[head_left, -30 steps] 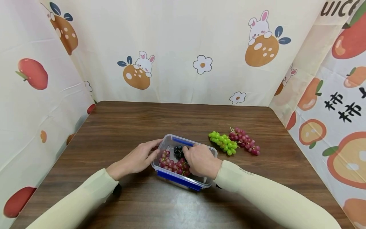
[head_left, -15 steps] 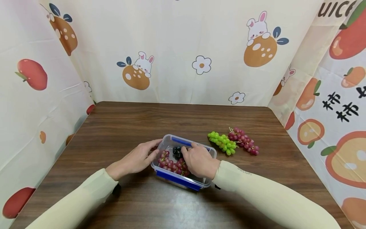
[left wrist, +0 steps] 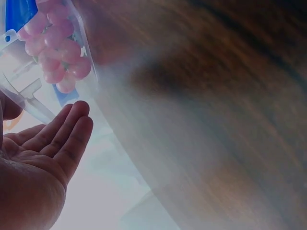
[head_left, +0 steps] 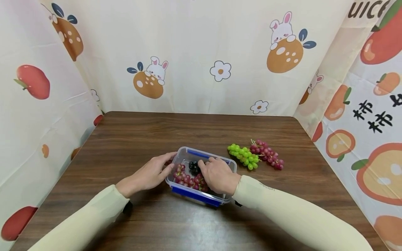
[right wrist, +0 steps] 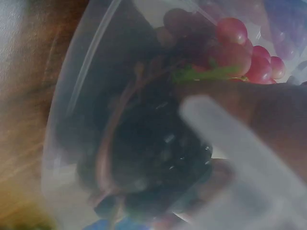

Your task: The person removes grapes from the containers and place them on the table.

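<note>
A clear plastic food container with blue latches sits on the table. Inside it lie a bunch of red grapes along the front and a bunch of black grapes behind. My left hand touches the container's left end. In the left wrist view its fingers are straight. My right hand reaches into the right half and holds the black grapes, partly covering them. The right wrist view shows the dark bunch and its brown stem through the cloudy wall, fingers around it.
Right of the container, a bunch of green grapes lies on the brown wooden table. Another red grape bunch touches or nearly touches it on the right. A patterned curtain hangs behind the table.
The right hand and the black grapes have shifted very slightly inside the container. The left hand stays at the container's left end, and the bunches on the table lie as before.
</note>
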`<state>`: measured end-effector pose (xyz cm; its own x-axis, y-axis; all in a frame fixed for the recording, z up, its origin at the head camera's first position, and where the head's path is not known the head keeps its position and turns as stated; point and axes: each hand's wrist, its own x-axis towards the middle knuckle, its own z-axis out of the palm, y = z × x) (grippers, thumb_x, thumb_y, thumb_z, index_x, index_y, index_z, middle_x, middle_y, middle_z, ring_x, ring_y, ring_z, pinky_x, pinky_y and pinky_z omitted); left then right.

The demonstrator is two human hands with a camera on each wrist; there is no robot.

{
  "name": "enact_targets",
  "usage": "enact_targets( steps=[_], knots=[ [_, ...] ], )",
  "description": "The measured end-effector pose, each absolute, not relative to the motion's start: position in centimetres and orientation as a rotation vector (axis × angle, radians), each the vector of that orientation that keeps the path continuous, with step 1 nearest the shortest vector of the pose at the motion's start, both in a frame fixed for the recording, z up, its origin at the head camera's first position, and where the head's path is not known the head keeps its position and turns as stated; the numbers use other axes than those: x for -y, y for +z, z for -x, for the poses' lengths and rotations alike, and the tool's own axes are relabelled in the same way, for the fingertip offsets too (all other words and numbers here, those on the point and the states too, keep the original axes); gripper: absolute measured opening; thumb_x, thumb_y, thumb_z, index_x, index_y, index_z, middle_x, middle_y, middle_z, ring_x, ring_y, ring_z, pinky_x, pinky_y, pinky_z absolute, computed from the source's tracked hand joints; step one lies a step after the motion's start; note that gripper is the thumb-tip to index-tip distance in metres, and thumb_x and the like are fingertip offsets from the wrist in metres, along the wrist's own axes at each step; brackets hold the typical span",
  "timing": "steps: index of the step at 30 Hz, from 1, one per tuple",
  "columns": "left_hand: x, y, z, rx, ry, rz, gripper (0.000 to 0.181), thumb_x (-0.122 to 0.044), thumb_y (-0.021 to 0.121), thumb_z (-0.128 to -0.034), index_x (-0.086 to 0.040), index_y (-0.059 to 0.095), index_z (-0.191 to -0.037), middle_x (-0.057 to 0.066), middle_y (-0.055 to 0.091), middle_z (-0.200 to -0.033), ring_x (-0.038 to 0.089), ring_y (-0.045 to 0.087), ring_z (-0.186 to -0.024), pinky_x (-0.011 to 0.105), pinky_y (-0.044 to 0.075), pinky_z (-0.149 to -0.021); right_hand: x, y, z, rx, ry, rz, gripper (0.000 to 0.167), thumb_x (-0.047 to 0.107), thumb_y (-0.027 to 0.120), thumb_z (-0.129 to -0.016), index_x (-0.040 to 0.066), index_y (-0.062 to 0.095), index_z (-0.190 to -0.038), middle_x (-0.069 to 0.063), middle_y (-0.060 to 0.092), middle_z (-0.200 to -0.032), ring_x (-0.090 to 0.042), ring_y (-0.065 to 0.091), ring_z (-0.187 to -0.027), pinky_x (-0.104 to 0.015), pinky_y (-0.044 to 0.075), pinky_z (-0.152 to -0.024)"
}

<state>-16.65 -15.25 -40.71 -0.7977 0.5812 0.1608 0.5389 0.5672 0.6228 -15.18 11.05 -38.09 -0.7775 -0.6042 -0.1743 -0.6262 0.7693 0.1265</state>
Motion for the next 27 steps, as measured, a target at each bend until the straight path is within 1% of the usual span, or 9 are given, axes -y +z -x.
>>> enact_targets(
  steps=[4, 8, 10, 14, 18, 22, 27],
  knots=[
    [15.2, -40.7, 16.6, -2.711, 1.054, -0.972, 0.048, -0.013, 0.053, -0.1074, 0.001, 0.043, -0.153, 0.017, 0.061, -0.138, 0.025, 0.063, -0.119, 0.050, 0.052, -0.101, -11.0, -38.3, 15.3, -2.829, 0.187, 0.947, 0.030, 0.019, 0.073, -0.094, 0.007, 0.057, -0.116, -0.007, 0.069, -0.098, -0.023, 0.061, -0.087, -0.037, 0.055, -0.073],
    [15.2, -40.6, 16.6, -2.709, 1.051, -0.970, 0.049, -0.013, 0.053, -0.1075, 0.001, 0.042, -0.153, 0.017, 0.062, -0.137, 0.024, 0.064, -0.117, 0.050, 0.052, -0.100, -10.9, -38.5, 15.5, -2.831, 0.121, 0.931, 0.024, 0.017, 0.073, -0.093, 0.006, 0.058, -0.109, -0.007, 0.066, -0.089, -0.023, 0.062, -0.082, -0.038, 0.058, -0.071],
    [15.3, -40.6, 16.6, -2.710, 1.050, -0.967, 0.049, -0.013, 0.053, -0.1074, 0.001, 0.043, -0.153, 0.017, 0.063, -0.136, 0.023, 0.064, -0.116, 0.050, 0.053, -0.099, -10.8, -38.6, 15.7, -2.831, 0.107, 0.918, 0.022, 0.016, 0.072, -0.093, 0.006, 0.058, -0.106, -0.006, 0.063, -0.084, -0.023, 0.063, -0.077, -0.039, 0.058, -0.067],
    [15.3, -40.5, 16.5, -2.707, 1.056, -0.957, 0.049, -0.013, 0.054, -0.1072, 0.001, 0.043, -0.153, 0.017, 0.063, -0.135, 0.023, 0.065, -0.115, 0.050, 0.053, -0.099, -10.8, -38.6, 16.1, -2.813, 0.061, 0.879, 0.018, 0.013, 0.071, -0.093, 0.006, 0.059, -0.106, -0.002, 0.059, -0.075, -0.018, 0.062, -0.066, -0.037, 0.057, -0.059],
    [15.3, -40.4, 16.5, -2.706, 1.057, -0.951, 0.049, -0.013, 0.054, -0.1070, 0.001, 0.043, -0.153, 0.017, 0.063, -0.136, 0.023, 0.065, -0.116, 0.049, 0.053, -0.099, -10.9, -38.4, 16.1, -2.795, 0.030, 0.865, 0.015, 0.009, 0.070, -0.094, 0.008, 0.061, -0.106, -0.001, 0.058, -0.072, -0.014, 0.057, -0.060, -0.035, 0.054, -0.054],
    [15.3, -40.5, 16.4, -2.710, 1.051, -0.943, 0.049, -0.013, 0.054, -0.1069, 0.000, 0.043, -0.153, 0.016, 0.064, -0.135, 0.021, 0.065, -0.115, 0.047, 0.054, -0.099, -10.9, -38.0, 16.1, -2.798, 0.011, 0.860, 0.016, 0.008, 0.071, -0.092, 0.008, 0.062, -0.106, 0.000, 0.058, -0.071, -0.013, 0.054, -0.059, -0.033, 0.052, -0.051],
    [15.2, -40.5, 16.5, -2.715, 1.050, -0.950, 0.049, -0.012, 0.055, -0.1066, 0.000, 0.043, -0.153, 0.017, 0.064, -0.134, 0.022, 0.065, -0.114, 0.048, 0.054, -0.098, -11.0, -37.4, 16.1, -2.848, 0.034, 0.883, 0.021, 0.015, 0.077, -0.089, 0.008, 0.064, -0.105, 0.001, 0.057, -0.071, -0.013, 0.056, -0.060, -0.034, 0.054, -0.053]
  ],
)
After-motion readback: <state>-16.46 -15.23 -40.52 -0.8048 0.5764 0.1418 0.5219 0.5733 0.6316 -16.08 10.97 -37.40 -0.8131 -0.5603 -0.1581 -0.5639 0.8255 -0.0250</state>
